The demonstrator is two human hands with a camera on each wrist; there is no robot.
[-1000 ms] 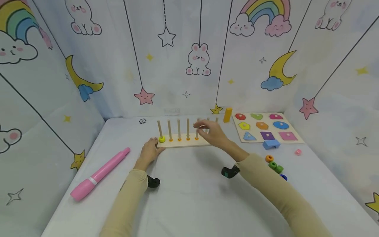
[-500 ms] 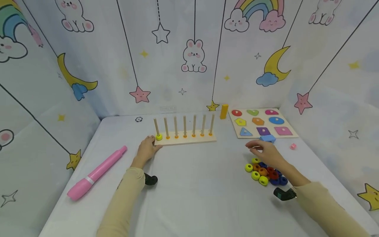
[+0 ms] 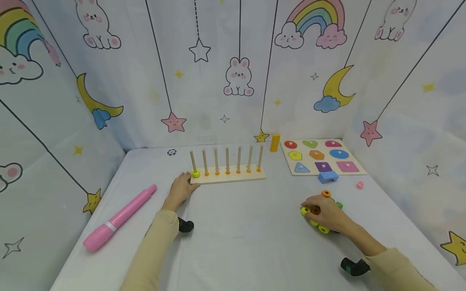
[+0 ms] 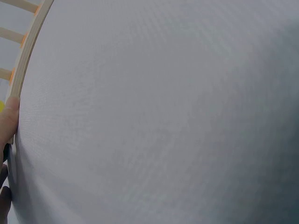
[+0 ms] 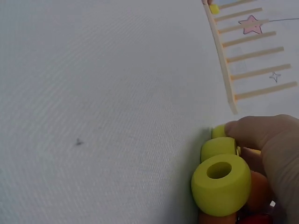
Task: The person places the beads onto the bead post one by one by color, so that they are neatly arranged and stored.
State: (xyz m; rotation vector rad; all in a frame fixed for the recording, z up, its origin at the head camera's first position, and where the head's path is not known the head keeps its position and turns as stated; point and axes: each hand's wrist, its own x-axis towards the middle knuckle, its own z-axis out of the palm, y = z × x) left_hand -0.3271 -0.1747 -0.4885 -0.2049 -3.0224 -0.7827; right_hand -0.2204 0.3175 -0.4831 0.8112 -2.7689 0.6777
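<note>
A wooden peg board [image 3: 233, 179] with several upright pegs stands at the back of the table, and a yellow ring [image 3: 195, 173] sits at the foot of its leftmost peg. My left hand [image 3: 181, 188] rests with straight fingers against the board's left end; in the left wrist view one fingertip [image 4: 9, 116] touches the board's edge [image 4: 29, 44]. My right hand [image 3: 322, 211] lies curled over a pile of coloured rings and pinches a yellow ring [image 3: 305, 210] at its fingertips. Another yellow ring [image 5: 220, 184] lies just below the hand [image 5: 275, 149]. An orange ring [image 3: 326, 193] lies behind the pile.
A pink rolling-pin toy [image 3: 120, 218] lies at the left. A shape puzzle board [image 3: 358, 171] sits at the back right, with a blue block [image 3: 327, 176], a yellow cylinder [image 3: 274, 142] and a small pink piece [image 3: 359, 185] nearby. Printed cloth walls enclose the table.
My right hand left the pegs, swung right and came down onto the ring pile, now covering it. The left hand stayed at the board's end.
</note>
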